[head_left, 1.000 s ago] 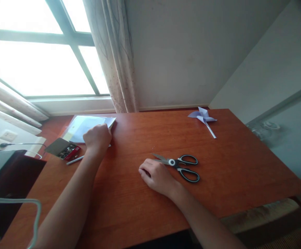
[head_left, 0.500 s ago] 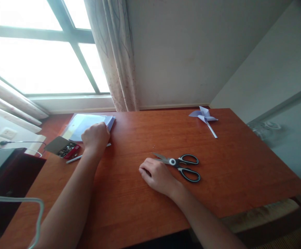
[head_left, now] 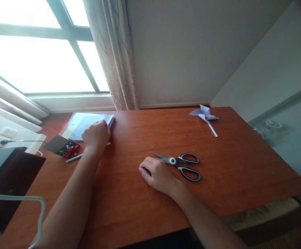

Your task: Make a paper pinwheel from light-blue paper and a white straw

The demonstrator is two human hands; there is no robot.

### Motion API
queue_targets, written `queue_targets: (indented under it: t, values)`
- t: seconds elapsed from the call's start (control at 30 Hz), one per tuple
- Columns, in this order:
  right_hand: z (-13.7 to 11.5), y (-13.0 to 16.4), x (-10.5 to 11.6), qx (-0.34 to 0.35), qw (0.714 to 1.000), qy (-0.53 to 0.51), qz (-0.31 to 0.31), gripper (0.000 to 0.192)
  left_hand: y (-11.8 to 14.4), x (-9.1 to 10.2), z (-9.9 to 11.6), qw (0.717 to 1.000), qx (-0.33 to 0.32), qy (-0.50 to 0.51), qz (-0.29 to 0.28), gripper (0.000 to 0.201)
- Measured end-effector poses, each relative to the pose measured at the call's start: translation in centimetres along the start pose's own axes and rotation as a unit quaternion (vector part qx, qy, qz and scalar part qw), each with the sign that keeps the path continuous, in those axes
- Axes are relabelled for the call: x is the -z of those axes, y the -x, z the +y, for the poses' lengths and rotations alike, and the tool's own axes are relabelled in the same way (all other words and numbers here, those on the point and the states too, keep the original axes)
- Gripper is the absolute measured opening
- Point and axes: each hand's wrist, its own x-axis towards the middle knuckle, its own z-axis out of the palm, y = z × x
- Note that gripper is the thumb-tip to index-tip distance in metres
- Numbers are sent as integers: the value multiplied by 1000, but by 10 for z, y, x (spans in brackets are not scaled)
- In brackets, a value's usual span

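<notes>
The scissors (head_left: pixel 172 160) have smooth metal blades (head_left: pixel 163 157) and plastic-looking handles (head_left: pixel 178 168). Beneath them, the wood-look table (head_left: pixel 129 207) is smooth with a soft sheen. Beyond the scissors to the right, the pinwheel (head_left: pixel 205 112) appears to be matt paper; to their left, a folder (head_left: pixel 85 126) looks like glossy plastic and a matt card box (head_left: pixel 74 151) contains shiny metal pieces (head_left: pixel 65 150).

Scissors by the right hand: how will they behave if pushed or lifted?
Lying flat, the scissors will likely slide rather than roll. Handles stand apart, so lifting by one may swing the other about the pivot. Metallic-looking blades suggest stiffness.
</notes>
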Motion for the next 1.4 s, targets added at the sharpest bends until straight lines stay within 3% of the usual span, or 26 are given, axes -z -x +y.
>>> queue_targets:
  t: [0.23,0.5,0.6,0.73,0.87,0.97,1.1,1.23,1.4]
  values:
    - [0,0,0,-3,1000,-8,2,16,1,-6,-3,998,5,34,46,34]
    - [0,0,-1,-14,999,-41,1,17,6,-11,2,985,-12,71,156,32]
    - [0,0,0,-18,998,-67,3,16,8,-13,4,973,-53,88,208,29]
    - [-1,0,1,-34,992,-124,20,14,12,-8,13,950,-156,113,247,22]
    - [0,0,3,-96,969,-216,70,18,33,6,29,911,-261,173,268,16]
    - [2,-1,3,-154,937,-297,101,41,68,13,39,875,-353,220,248,11]
    - [8,0,8,-204,907,-345,133,52,128,10,36,839,-467,229,163,8]
    - [11,4,18,-181,948,-192,180,47,176,0,18,836,-483,243,92,15]
    - [6,8,27,-134,974,-102,154,19,209,-5,0,857,-438,267,48,18]
